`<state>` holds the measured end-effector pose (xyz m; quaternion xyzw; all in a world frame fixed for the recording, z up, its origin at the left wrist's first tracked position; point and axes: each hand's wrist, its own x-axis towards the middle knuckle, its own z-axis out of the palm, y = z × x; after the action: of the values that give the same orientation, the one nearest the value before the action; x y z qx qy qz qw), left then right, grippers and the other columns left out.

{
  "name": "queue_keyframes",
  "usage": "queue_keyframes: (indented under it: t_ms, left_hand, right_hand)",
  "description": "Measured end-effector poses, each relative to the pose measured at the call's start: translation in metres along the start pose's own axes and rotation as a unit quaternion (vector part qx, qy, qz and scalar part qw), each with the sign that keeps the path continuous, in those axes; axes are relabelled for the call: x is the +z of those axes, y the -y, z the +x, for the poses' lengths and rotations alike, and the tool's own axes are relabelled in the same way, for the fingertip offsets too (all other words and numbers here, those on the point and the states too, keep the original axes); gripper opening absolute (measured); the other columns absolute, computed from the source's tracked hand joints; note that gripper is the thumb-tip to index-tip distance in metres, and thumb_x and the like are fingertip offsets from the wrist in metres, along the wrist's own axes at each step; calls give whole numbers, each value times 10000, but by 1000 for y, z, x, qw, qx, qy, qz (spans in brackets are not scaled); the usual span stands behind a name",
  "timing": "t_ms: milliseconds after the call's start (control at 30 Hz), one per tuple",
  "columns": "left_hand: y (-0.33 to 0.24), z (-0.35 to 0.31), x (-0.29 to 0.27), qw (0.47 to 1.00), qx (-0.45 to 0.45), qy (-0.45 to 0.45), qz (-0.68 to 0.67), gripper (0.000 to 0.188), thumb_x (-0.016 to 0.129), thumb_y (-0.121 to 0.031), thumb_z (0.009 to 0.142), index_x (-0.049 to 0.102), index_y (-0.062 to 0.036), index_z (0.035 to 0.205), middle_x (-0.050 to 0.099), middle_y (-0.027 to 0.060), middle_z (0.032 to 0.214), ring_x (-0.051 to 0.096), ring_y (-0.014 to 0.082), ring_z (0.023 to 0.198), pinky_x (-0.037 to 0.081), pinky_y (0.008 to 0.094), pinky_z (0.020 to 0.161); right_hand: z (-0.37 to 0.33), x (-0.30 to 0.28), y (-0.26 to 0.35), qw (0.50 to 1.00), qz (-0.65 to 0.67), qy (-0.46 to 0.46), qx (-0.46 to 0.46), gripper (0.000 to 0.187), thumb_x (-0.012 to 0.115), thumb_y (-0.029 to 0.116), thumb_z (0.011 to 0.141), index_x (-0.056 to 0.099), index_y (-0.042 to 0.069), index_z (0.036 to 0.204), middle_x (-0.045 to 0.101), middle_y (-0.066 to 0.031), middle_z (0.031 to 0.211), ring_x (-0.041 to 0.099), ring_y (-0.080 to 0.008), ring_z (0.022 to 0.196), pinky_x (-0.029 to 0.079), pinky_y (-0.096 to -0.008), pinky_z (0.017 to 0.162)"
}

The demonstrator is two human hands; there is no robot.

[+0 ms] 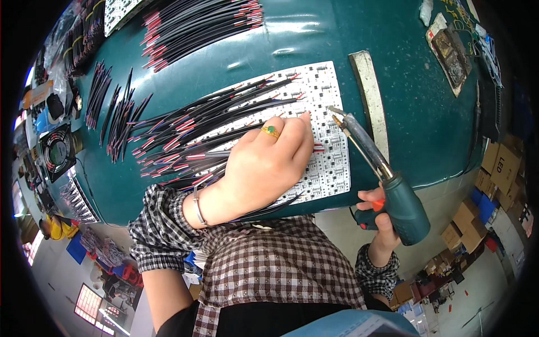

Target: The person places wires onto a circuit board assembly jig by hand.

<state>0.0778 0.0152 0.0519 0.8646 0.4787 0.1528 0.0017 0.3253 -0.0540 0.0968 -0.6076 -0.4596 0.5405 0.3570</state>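
My left hand [269, 154], with a green-stoned ring and a bracelet, lies over a white circuit board [328, 174] covered in rows of small components. Its fingers are closed, and a small reddish tip shows at the fingertips, apparently of a wire mostly hidden by the hand. Black-sheathed wires [191, 118] with red and white ends fan leftward across the board. My right hand [382, 222] is wrapped round the handle of a dark green soldering gun [407, 210] with a red trigger. Its metal tip is over the board's right part, near my left fingertips.
A pale, worn strip [370, 95] lies right of the board on the green tabletop [415, 112]. More wire bundles [202, 28] lie at the back, with smaller bunches [120, 121] at left. A small fan [57, 149] stands at the left edge; a dirty metal block [449, 53] sits far right.
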Motion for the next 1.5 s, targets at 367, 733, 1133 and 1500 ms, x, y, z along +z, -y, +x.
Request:
queue_keyframes:
  t_ms: [367,733,1133,1500]
  left_hand:
    - [1,-2,1,999,-15,-13,-39,249,677,-87,784,688,8,1014,487,12,825,539,120,727,432,237,508]
    - [0,-1,3,1000,2,-11,-20,140,695,-74,801,672,2,917,511,28,828,532,147,719,432,237,511]
    - [3,2,2,999,4,-17,-50,160,645,-92,729,655,-9,866,482,39,840,528,155,730,452,247,521]
    - [1,4,-1,998,-15,-4,-54,119,636,-97,706,629,-31,805,454,41,824,517,155,728,459,246,525]
  right_hand:
    - [-4,-11,-16,999,35,37,-1,607,846,205,811,543,-105,1236,720,-191,993,727,-256,905,616,-362,792]
    - [-2,-12,-15,999,-22,38,-5,599,853,180,785,563,-97,1230,740,-150,946,720,-207,866,585,-317,781]
    - [-1,-15,-18,996,-69,57,-18,606,848,137,777,553,-101,1251,742,-125,930,720,-200,883,564,-335,836]
    - [-3,-16,-17,992,-105,59,-23,606,853,108,775,550,-93,1259,741,-121,908,721,-184,864,575,-315,809]
